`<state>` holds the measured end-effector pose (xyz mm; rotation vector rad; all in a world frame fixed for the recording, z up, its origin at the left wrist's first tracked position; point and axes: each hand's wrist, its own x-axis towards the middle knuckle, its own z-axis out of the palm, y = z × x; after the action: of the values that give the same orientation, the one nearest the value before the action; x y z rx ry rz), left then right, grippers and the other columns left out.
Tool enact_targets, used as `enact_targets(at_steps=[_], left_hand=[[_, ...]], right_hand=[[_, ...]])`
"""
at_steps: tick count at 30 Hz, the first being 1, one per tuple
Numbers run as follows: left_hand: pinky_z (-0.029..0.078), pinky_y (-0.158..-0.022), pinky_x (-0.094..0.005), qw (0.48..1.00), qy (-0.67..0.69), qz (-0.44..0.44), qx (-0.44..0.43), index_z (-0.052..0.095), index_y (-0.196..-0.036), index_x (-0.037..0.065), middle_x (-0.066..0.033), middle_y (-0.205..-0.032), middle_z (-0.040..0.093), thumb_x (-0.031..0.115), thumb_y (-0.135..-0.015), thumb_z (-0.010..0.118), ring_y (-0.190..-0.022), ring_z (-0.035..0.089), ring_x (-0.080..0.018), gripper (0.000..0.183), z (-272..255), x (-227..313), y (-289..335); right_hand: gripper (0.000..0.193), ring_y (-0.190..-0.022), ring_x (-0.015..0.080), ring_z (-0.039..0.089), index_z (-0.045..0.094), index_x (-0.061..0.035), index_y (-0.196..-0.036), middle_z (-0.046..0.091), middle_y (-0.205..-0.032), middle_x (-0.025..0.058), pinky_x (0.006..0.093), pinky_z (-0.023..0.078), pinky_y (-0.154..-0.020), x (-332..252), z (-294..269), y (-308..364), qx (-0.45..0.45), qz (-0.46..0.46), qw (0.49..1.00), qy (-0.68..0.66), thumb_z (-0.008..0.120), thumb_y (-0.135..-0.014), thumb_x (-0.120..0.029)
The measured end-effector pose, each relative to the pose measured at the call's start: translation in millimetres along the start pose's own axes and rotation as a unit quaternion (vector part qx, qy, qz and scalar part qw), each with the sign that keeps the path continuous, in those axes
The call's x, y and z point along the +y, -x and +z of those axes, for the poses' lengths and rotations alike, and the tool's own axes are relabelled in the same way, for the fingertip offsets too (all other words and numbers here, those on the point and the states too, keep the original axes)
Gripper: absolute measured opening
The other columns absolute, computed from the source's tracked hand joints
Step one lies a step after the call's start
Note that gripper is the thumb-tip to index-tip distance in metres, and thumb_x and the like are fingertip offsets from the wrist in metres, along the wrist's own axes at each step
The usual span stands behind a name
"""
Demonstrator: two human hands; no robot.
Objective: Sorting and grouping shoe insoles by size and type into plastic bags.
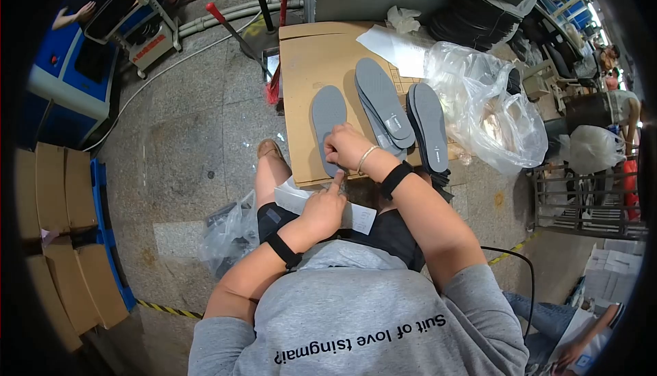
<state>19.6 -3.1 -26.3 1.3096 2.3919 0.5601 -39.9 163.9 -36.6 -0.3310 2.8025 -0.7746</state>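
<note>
Grey insole (329, 109) flat on cardboard (298, 68), L of other insoles (378, 87). R hand (349, 147) over its nr half, fingers bent, can't tell if gripping; L hand (324, 210) at nr end, index out, grip unclear.

Grey tiled floor (178, 164), blue cabinet (71, 93).

Workshop, stacked cartons (81, 198), blue pallet (105, 222), hazard tape (168, 309)

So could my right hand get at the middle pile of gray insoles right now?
Likely yes. The right hand is at the single insole on the left, and the middle pile lies just to its right, with nothing covering its top.
</note>
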Motion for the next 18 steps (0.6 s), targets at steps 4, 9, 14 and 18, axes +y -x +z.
enact_targets(at_steps=[4,9,14,18], left_hand=[[0.049,-0.074,-0.0411,0.999,0.024,0.020,-0.027,0.059,-0.075,-0.003,-0.0290,-0.131,0.037,0.003,-0.068,0.053,-0.078,0.061,-0.0359,0.011,1.8,11.9,-20.0],[0.049,-0.076,-0.0431,0.997,0.054,0.054,0.020,0.059,-0.089,-0.006,-0.0335,-0.129,0.036,0.002,-0.073,0.051,-0.088,0.058,-0.0416,0.020,0.6,-6.9,-4.5],[0.047,-0.077,-0.0452,0.998,0.044,0.036,-0.007,0.059,-0.081,-0.008,-0.0320,-0.128,0.037,0.002,-0.075,0.051,-0.089,0.057,-0.0439,0.015,6.6,-4.0,-2.1],[0.047,-0.075,-0.0457,0.998,0.052,0.019,-0.027,0.059,-0.081,-0.008,-0.0317,-0.126,0.039,0.002,-0.075,0.051,-0.087,0.057,-0.0441,0.014,-2.1,6.8,-4.4]], right_hand=[[0.020,-0.079,0.0327,0.052,0.062,-0.0070,-0.068,0.058,-0.075,0.0113,0.0394,0.042,-0.075,38.2,7.4,10.6,0.027,-0.036,0.999,-0.002,0.072,-0.057,-0.020],[0.037,-0.089,0.0354,0.055,0.056,-0.0001,-0.089,0.059,-0.089,0.0171,0.0396,0.044,-0.080,6.9,19.6,-5.8,0.127,0.020,0.986,-0.102,0.075,-0.058,-0.009],[0.045,-0.102,0.0344,0.045,0.053,0.0007,-0.095,0.047,-0.101,0.0188,0.0398,0.043,-0.083,-22.6,18.8,8.9,0.201,0.127,0.971,-0.014,0.074,-0.056,-0.011],[0.049,-0.103,0.0350,0.043,0.048,0.0019,-0.097,0.044,-0.102,0.0189,0.0409,0.043,-0.084,-35.0,17.8,9.1,0.188,0.193,0.963,-0.004,0.072,-0.055,-0.009]])
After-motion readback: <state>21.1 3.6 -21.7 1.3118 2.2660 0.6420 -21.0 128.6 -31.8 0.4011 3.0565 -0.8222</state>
